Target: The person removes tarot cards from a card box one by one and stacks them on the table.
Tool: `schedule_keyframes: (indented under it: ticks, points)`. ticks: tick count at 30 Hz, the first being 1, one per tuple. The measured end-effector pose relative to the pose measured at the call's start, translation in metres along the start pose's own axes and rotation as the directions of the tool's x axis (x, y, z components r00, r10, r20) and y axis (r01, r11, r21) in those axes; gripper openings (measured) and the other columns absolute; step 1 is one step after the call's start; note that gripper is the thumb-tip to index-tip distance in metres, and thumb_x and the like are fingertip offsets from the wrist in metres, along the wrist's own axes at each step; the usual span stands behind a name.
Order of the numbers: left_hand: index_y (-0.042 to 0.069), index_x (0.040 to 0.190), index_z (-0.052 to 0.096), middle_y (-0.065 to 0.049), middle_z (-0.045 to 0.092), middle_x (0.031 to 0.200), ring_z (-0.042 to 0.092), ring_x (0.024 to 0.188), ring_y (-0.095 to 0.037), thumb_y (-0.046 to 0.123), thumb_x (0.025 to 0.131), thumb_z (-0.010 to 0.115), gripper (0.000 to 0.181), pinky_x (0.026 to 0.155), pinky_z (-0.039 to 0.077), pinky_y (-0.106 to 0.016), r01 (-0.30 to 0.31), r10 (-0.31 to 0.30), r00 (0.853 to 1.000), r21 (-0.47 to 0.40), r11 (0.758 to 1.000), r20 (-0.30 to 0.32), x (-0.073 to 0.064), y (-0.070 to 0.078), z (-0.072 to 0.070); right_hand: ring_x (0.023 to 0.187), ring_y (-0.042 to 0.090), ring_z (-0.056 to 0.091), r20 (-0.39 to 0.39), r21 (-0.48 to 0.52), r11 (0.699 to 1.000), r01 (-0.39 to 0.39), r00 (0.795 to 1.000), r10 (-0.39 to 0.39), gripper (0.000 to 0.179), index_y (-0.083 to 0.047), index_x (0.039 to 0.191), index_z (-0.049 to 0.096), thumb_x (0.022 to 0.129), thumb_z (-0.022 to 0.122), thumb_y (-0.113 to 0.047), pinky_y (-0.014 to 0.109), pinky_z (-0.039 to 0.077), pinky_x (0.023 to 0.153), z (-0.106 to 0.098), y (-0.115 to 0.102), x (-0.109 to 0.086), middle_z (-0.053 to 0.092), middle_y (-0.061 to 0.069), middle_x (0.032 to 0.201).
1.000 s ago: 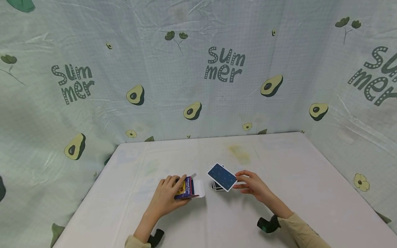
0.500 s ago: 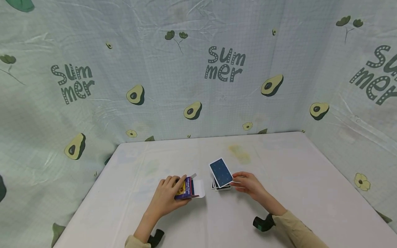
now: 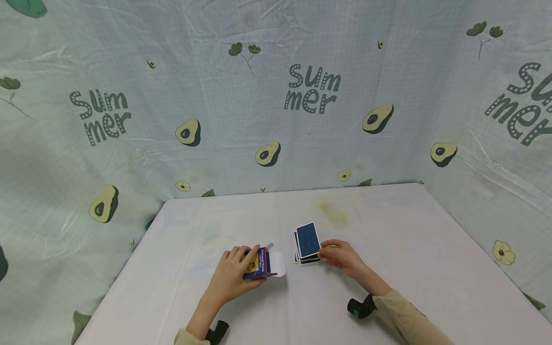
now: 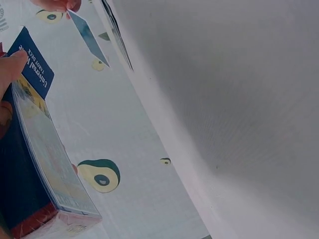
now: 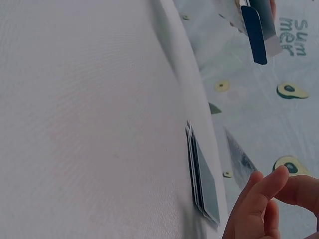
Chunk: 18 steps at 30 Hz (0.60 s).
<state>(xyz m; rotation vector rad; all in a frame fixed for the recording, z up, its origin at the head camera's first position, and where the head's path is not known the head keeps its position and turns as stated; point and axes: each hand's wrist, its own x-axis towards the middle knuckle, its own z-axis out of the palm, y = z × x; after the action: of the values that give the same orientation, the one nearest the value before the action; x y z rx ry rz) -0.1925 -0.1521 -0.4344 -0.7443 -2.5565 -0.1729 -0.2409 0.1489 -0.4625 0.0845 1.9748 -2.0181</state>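
My left hand (image 3: 233, 272) grips a purple and yellow tarot card box (image 3: 257, 264) above the table, its white flap hanging open toward the right. Part of its "Universal" lettering shows on the box (image 4: 37, 67) in the left wrist view. My right hand (image 3: 342, 258) pinches a single blue-backed card (image 3: 308, 239) by its near right corner. Below this card lies a small, slightly uneven stack of cards (image 5: 202, 179), mostly covered by it in the head view. From the right wrist, the held card (image 5: 240, 155) shows as raised above the stack.
A white cloth covers the table (image 3: 366, 215), which ends at a pale hanging sheet (image 3: 224, 96) printed with avocados and "summer". Dark wrist-worn devices (image 3: 361, 306) sit at both forearms, near the beige sleeves.
My right hand has shifted slightly left and turned the card from a slant to nearly in line with the stack below. The left hand and box have stayed in place.
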Motion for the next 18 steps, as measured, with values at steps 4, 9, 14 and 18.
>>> schedule_keyframes:
  ticks: [4,9,14,18]
  points:
    - [0.018,0.126,0.049,-0.003,0.055,0.104,0.051,0.093,-0.017,0.052,0.062,0.073,0.076,0.075,0.043,-0.037,-0.005,0.005,1.0,0.012,1.0,-0.003,-0.0005,-0.0002,-0.001,0.073,0.006,0.062,0.016,0.012,1.0,-0.001,1.0,0.001,0.036,0.011,0.115,0.045,0.086,0.055,-0.008,0.018,0.049,0.063,-0.0012,-0.0006,0.0015,0.064,-0.002,0.077]
    - [0.017,0.125,0.052,-0.002,0.055,0.102,0.051,0.091,-0.017,0.053,0.061,0.073,0.076,0.074,0.043,-0.035,-0.026,0.027,0.999,0.041,0.999,-0.018,-0.0027,-0.0005,-0.0006,0.072,0.006,0.062,0.052,0.039,0.999,-0.006,0.999,0.004,0.04,0.014,0.119,0.041,0.086,0.054,-0.006,0.016,0.049,0.063,-0.0029,0.0012,0.0028,0.064,-0.002,0.075]
    - [0.017,0.125,0.051,-0.002,0.055,0.102,0.052,0.092,-0.017,0.053,0.061,0.074,0.077,0.075,0.043,-0.035,-0.029,0.03,0.999,0.036,0.999,-0.025,-0.0037,0.0,0.0007,0.069,0.007,0.062,0.046,0.031,0.999,-0.012,0.999,0.01,0.04,0.015,0.118,0.04,0.085,0.054,-0.003,0.017,0.049,0.062,-0.0025,0.0033,0.0043,0.063,0.0,0.074]
    - [0.018,0.125,0.05,-0.002,0.055,0.102,0.051,0.092,-0.017,0.052,0.06,0.074,0.077,0.075,0.043,-0.036,-0.025,0.025,0.999,0.025,0.999,-0.027,-0.0038,0.0004,0.0012,0.067,0.008,0.063,0.024,-0.006,0.999,-0.04,0.999,0.04,0.04,0.014,0.117,0.042,0.083,0.056,-0.003,0.017,0.049,0.06,-0.0013,0.0035,0.0058,0.064,0.003,0.074]
